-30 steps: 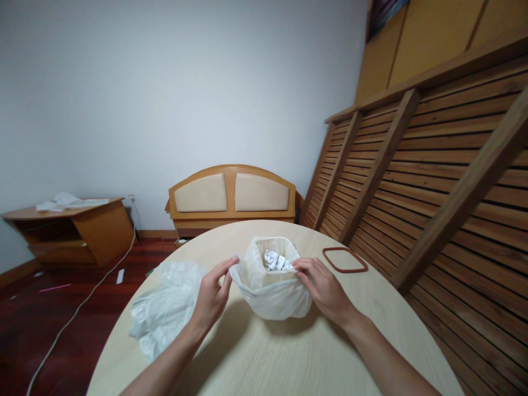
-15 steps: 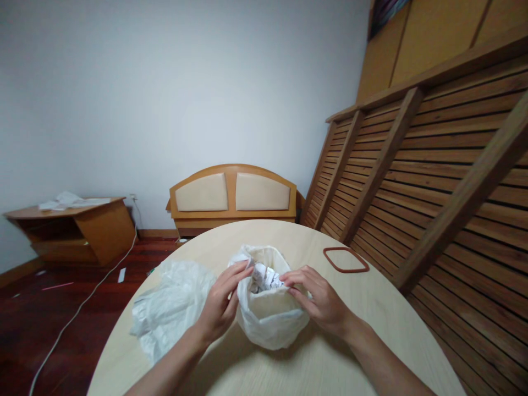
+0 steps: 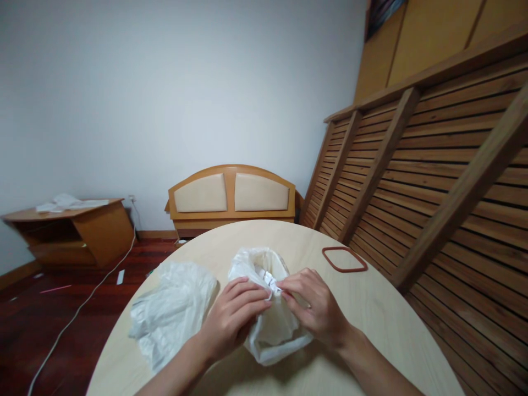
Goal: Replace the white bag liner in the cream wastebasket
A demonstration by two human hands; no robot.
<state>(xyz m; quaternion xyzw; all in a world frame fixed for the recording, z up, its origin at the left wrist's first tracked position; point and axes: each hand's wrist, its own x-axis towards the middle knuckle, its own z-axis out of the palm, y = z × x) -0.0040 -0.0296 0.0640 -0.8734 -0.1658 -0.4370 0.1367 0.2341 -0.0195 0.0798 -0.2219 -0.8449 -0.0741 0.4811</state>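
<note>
A white plastic bag (image 3: 284,347) stands on the table in front of me, with what looks like a pale bin inside it. Crumpled white printed paper (image 3: 268,278) shows in its gathered mouth. My left hand (image 3: 239,311) lies over the bag's left side, its fingers closed on the gathered plastic. From the right, my right hand (image 3: 311,302) pinches the bag's edge beside the paper. A second white plastic bag (image 3: 175,305) lies crumpled to the left of my left hand.
On the round wooden table (image 3: 371,341), a brown frame-like ring (image 3: 344,270) lies at the back right. Behind stands a headboard (image 3: 231,212). A slatted wooden panel (image 3: 412,181) leans along the right. A low cabinet (image 3: 99,231) and a white cable (image 3: 88,300) are at left.
My left hand has moved right and inward over the bag's mouth, drawing plastic over the paper. Less paper shows now. The right hand has shifted slightly left, and the bag's front tilts.
</note>
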